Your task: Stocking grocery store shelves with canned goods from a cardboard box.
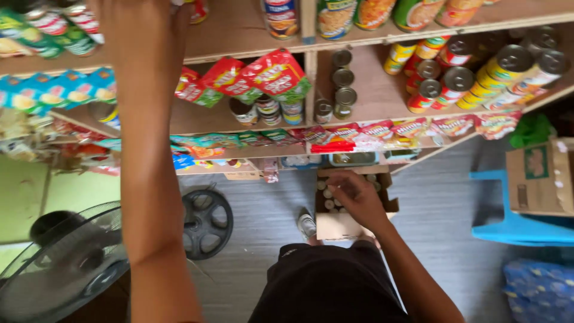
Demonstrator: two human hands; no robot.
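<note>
Setting: wooden shop shelves (371, 113) rise over a grey plank floor (442, 203), seen from above by someone standing close against them.
Carton: small open cardboard box (335, 224) sits on the floor by the person's foot, flaps spread, so the small round tins (327, 198) inside can be reached from above; it lies directly under the lower shelves.
Right hand: right hand (353, 191) is down inside the carton with fingers curled over the tins; whether it has closed on one I cannot tell, since the hand hides what is under it.
Left hand: left hand (143, 24) is raised to the top shelf among the stock, its fingers cut off by the frame edge, so open or closed cannot be told.
Shelf stock: short silver-lidded cans (343, 84) are stacked in columns, likely to save depth; tall yellow and red cans (478, 78) lie in tight rows with lids outward.
Hanging goods: red and green foil sachets (263, 78) hang in strips off the shelf edges, fronts facing out.
Around: black electric fan (66, 263) stands at lower left, blue plastic stool (514, 221) at right beside a larger cardboard box (541, 176).
</note>
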